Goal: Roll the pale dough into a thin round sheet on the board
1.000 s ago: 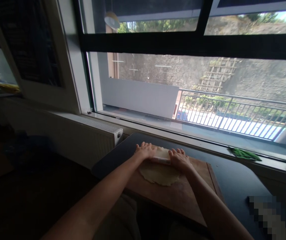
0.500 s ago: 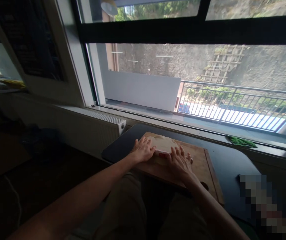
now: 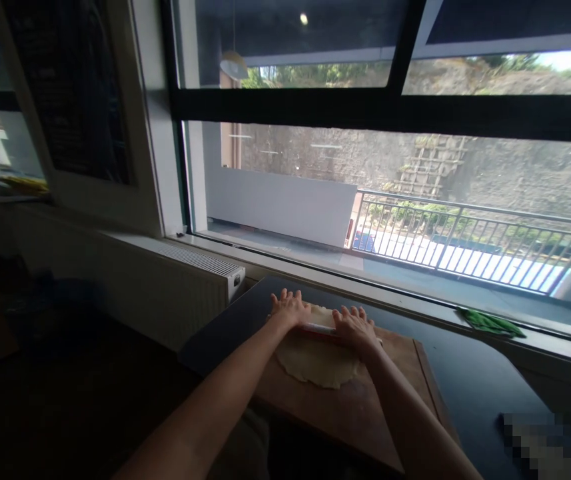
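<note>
A rolled-out sheet of pale dough (image 3: 315, 367) with an uneven edge lies on a wooden board (image 3: 355, 417). Across its far part rests a whitish rolling pin with red markings (image 3: 321, 329), its ends covered by my hands. My left hand (image 3: 290, 310) presses palm-down on the pin's left end, fingers stretched out and spread. On the right end lies my right hand (image 3: 355, 327), likewise flat with its fingers apart. A strip of dough shows beyond the pin, between the two hands.
The board lies on a dark table (image 3: 465, 373) by a large window. A green cloth (image 3: 490, 322) sits on the sill at the right. Left of the table stands a white radiator (image 3: 200, 273). A pixelated object (image 3: 540, 443) is at the table's right edge.
Both hands have moved forward with the rolling pin, away from me, so more dough shows on the near side. The view has tilted upward.
</note>
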Demonstrator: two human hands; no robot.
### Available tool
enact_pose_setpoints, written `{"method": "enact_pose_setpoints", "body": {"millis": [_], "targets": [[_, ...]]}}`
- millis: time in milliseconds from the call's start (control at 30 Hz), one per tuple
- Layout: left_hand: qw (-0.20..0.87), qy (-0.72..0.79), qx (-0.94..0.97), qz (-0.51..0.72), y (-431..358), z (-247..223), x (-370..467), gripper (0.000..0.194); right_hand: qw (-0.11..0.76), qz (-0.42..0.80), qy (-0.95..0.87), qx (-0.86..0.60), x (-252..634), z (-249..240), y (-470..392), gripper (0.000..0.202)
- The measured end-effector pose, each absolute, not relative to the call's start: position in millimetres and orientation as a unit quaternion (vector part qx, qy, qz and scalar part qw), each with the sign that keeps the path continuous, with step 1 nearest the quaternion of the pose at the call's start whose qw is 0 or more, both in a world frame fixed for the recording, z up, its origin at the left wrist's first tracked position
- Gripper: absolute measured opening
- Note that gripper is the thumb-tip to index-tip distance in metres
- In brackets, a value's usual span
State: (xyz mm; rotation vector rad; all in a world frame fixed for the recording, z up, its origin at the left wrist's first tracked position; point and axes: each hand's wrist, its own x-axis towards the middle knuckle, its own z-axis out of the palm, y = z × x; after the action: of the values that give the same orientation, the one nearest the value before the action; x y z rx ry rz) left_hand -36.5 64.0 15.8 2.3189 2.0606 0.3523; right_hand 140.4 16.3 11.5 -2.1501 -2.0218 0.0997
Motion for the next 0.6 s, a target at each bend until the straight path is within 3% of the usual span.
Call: {"method": "enact_pose_setpoints", "body": {"millis": [200,600], "targets": [[0.01,0.645,0.756,0.111,60,13,-37,0.059,0.099,0.023,-0.693,-0.714,140,11,8,0.053],[-0.069,0.522,0.831,0.181,-64,-7,-76,0.055,0.143,-0.088,-0.737,-0.655,126,-20,-124,0.059]]}}
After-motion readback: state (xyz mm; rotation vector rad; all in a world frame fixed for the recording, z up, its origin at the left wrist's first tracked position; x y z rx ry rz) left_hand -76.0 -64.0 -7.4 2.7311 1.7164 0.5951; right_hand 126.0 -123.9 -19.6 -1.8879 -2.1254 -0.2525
